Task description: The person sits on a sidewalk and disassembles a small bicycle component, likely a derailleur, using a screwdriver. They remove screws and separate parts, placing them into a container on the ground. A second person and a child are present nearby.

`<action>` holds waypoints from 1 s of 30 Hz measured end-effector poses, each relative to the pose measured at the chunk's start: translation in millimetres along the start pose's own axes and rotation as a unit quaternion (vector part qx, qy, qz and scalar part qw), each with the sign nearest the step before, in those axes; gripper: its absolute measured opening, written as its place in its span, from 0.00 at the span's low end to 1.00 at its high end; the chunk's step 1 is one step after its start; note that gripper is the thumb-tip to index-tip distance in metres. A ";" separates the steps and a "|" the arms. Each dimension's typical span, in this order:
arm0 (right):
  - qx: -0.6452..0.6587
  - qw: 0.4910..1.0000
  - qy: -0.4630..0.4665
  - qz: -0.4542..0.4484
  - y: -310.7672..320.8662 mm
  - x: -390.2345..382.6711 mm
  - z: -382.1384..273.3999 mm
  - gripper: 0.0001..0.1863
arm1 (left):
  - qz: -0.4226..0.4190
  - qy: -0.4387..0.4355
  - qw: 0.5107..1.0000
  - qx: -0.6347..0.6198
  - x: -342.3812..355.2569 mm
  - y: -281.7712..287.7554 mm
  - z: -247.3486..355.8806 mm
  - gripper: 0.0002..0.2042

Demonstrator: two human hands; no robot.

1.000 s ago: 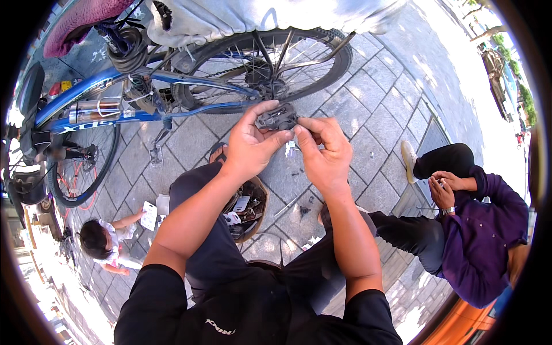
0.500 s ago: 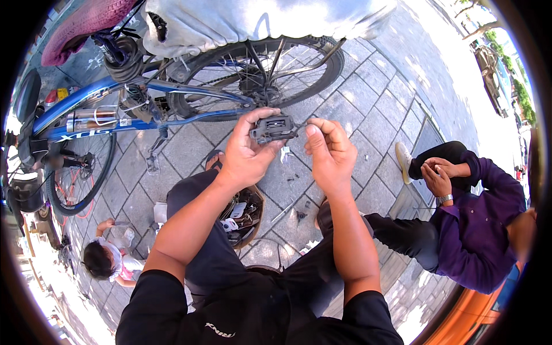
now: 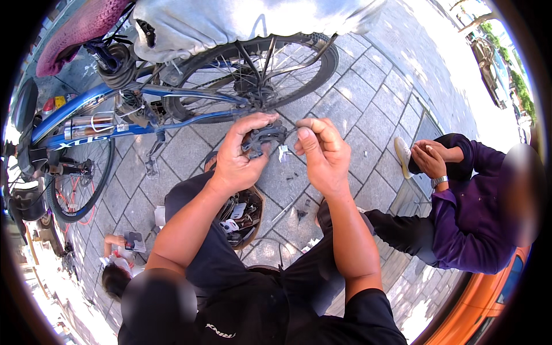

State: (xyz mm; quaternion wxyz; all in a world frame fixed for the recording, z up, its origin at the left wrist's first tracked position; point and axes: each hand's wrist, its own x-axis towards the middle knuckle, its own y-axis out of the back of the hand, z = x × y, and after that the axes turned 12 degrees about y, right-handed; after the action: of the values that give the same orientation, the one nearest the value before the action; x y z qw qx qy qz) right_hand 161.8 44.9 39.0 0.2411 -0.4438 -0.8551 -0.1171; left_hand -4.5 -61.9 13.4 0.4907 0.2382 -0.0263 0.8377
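Observation:
My left hand (image 3: 238, 150) grips a dark grey bicycle disc brake caliper (image 3: 268, 134) between thumb and fingers, held up above the paving. Close by on its right, my right hand (image 3: 325, 154) is closed in a pinch, thumb against the bent forefinger. A thin dark piece shows at that pinch, beside the caliper, too small to make out. Beyond both hands lies a blue bicycle (image 3: 86, 112), its rear wheel (image 3: 253, 80) just past the caliper.
Between my legs a box (image 3: 260, 221) holds tools and parts. Small bits and a thin rod (image 3: 283, 211) lie on the paving. To the right a person in purple (image 3: 468, 221) sits with hands together; at lower left a child (image 3: 119, 270) holds a flat package (image 3: 135, 241).
The caliper has been tilted in my left hand, so its slotted face no longer points up. My right hand has shifted slightly left. The child has moved and raised the flat package.

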 end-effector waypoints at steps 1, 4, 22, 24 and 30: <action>0.003 1.000 -0.002 -0.003 0.5 0.0 0.4 0.08 | -0.001 -0.006 1.000 0.009 0.5 0.5 0.4 0.28; 0.007 1.000 -0.003 -0.006 1.6 -0.2 0.5 0.08 | 0.017 -0.004 1.000 -0.021 -0.4 -2.3 2.7 0.28; 0.050 0.998 -0.017 -0.016 4.1 -4.4 1.7 0.09 | -0.024 -0.024 0.999 -0.001 -1.2 0.0 6.5 0.33; 0.062 0.998 -0.016 -0.016 5.4 -4.5 2.4 0.09 | -0.016 -0.034 0.999 0.008 -0.3 0.4 5.7 0.33; 0.090 0.995 -0.033 0.002 3.4 -8.4 2.1 0.09 | -0.013 -0.030 0.999 -0.002 -1.4 1.0 7.7 0.33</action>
State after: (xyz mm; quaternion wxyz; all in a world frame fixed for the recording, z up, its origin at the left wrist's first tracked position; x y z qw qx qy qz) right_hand 168.1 41.8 32.7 0.2517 -0.4260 -0.8687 -0.0239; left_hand -1.9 -65.7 19.8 0.5006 0.2632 -0.0395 0.8237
